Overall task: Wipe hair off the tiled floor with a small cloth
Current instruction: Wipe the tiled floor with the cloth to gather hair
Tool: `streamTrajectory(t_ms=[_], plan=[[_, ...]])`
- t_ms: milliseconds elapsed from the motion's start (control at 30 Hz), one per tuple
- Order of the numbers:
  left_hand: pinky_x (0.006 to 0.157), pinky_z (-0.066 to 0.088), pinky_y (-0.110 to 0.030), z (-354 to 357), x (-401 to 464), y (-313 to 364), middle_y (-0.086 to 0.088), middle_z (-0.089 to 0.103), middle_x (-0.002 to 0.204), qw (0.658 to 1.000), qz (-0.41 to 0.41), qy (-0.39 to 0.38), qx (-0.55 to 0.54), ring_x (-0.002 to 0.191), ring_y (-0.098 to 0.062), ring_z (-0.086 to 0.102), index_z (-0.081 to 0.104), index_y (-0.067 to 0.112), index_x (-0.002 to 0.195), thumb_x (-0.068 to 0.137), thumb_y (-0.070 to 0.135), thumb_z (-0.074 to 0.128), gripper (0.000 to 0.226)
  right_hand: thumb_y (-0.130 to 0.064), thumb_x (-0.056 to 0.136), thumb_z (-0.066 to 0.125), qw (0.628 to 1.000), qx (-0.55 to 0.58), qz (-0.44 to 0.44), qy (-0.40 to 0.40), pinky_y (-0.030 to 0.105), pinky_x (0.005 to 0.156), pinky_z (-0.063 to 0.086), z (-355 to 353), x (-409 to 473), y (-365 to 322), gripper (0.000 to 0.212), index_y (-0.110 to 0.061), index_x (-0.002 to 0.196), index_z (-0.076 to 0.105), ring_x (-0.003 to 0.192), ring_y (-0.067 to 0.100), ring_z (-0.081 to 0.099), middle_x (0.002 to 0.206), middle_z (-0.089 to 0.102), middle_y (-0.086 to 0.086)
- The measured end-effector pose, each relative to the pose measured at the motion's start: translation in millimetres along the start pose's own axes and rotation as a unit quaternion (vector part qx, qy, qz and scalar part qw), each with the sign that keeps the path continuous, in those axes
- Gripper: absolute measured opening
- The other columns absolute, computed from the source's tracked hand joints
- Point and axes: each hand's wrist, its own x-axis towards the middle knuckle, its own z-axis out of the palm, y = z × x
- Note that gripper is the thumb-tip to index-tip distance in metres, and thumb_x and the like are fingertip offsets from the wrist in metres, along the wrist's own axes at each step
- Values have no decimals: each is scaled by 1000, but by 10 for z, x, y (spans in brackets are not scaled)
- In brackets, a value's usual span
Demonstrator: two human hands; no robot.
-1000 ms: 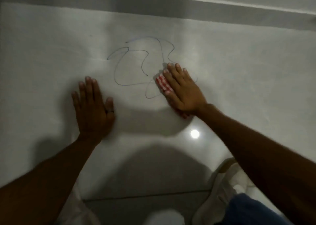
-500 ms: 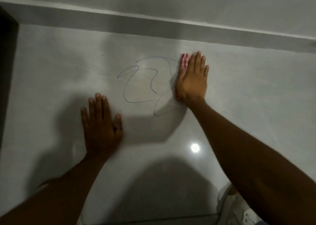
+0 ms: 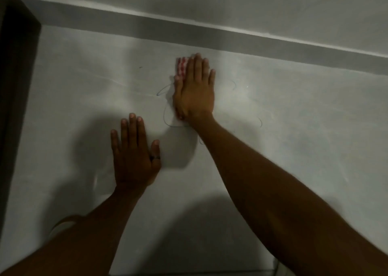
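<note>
My right hand [image 3: 195, 91] lies flat on the pale tiled floor [image 3: 294, 129], fingers pointing at the wall, pressing a small red-and-white checked cloth [image 3: 181, 68] that peeks out past its left side and fingertips. Thin dark hair strands [image 3: 165, 110] loop on the tile just left of that hand and under the wrist. Other short strands [image 3: 260, 122] lie to its right. My left hand [image 3: 134, 154] rests palm down with fingers spread, nearer to me, with a ring on the thumb and nothing held.
A grey skirting strip [image 3: 231, 36] runs along the wall just beyond my right fingertips. A dark vertical edge [image 3: 16, 87] borders the floor on the left. My shadow [image 3: 189, 233] darkens the near tile.
My right hand first pushed the cloth away toward the wall, then slid left over the big hair scribble. Most of those loops are now under the hand or gone. The left hand stayed planted.
</note>
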Motion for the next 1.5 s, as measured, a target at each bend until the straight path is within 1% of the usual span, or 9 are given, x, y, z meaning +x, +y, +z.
streamTrajectory(t_ms=[133, 500, 600, 733, 833, 967, 1067, 1267, 1500], plan=[[134, 21, -63, -20, -1, 9, -22, 31, 177, 1000, -2, 0, -5, 164, -42, 30, 33, 0, 168, 111, 45, 35, 72, -46, 113, 22, 968, -26, -246, -45, 50, 137, 1, 184, -273, -57, 62, -28, 170, 6, 168, 29, 1, 181, 6, 7], [135, 16, -61, 34, 5, -47, -21, 29, 178, 1000, 5, 9, -14, 166, -42, 26, 29, 3, 170, 112, 44, 32, 71, -43, 113, 27, 999, -30, -40, -1, 55, 136, 6, 111, -1076, 513, 61, -26, 171, 15, 168, 31, 1, 181, 9, 6], [136, 14, -60, 29, -2, -34, -21, 28, 178, 1000, 7, 7, -17, 166, -41, 25, 28, 3, 170, 112, 45, 32, 72, -42, 113, 30, 954, -84, -284, -44, 53, 136, 11, 77, -1264, 895, 58, -28, 169, 25, 166, 31, 15, 178, 22, 4], [136, 13, -60, 1, -3, -21, -20, 25, 179, 1000, 1, -8, -18, 167, -41, 23, 26, 4, 171, 113, 46, 29, 72, -39, 112, 24, 997, -38, 60, 25, 58, 134, 11, -152, -1104, 1236, 59, -27, 169, 23, 167, 36, 9, 179, 18, 7], [136, 12, -60, -4, -8, -11, -20, 24, 180, 1000, 1, -16, -14, 167, -41, 22, 25, 3, 171, 113, 47, 29, 73, -41, 111, 25, 985, -83, -150, -34, 54, 135, 11, -166, -1174, 1452, 60, -25, 169, 26, 167, 34, 13, 178, 22, 6], [136, 12, -60, -15, -17, -24, -20, 23, 180, 1000, -4, -18, -14, 167, -41, 22, 24, 4, 171, 112, 49, 27, 74, -40, 112, 22, 992, -56, 107, 19, 58, 135, 10, -346, -913, 1554, 61, -21, 170, 20, 167, 37, 8, 179, 16, 9], [136, 13, -61, -25, -21, 5, -21, 23, 180, 1000, 0, -20, -6, 167, -41, 22, 24, 3, 171, 113, 48, 26, 74, -40, 111, 24, 989, -93, -102, -51, 55, 136, 9, -334, -896, 1625, 61, -23, 170, 24, 166, 37, 11, 178, 19, 9], [136, 13, -61, -19, 3, 16, -21, 24, 179, 1000, -3, -9, -2, 166, -42, 24, 25, 1, 171, 112, 45, 32, 73, -41, 113, 20, 973, -13, 226, 45, 54, 136, 2, -347, -181, 1224, 63, -17, 171, 15, 168, 33, 2, 180, 10, 7], [135, 15, -65, 12, -34, -15, -25, 22, 179, 1000, 3, -13, 17, 166, -45, 23, 20, 0, 172, 114, 44, 31, 74, -39, 114, 18, 989, -24, 144, -4, 55, 135, 0, -172, 162, 362, 61, -21, 172, 10, 168, 34, -2, 181, 4, 6]])
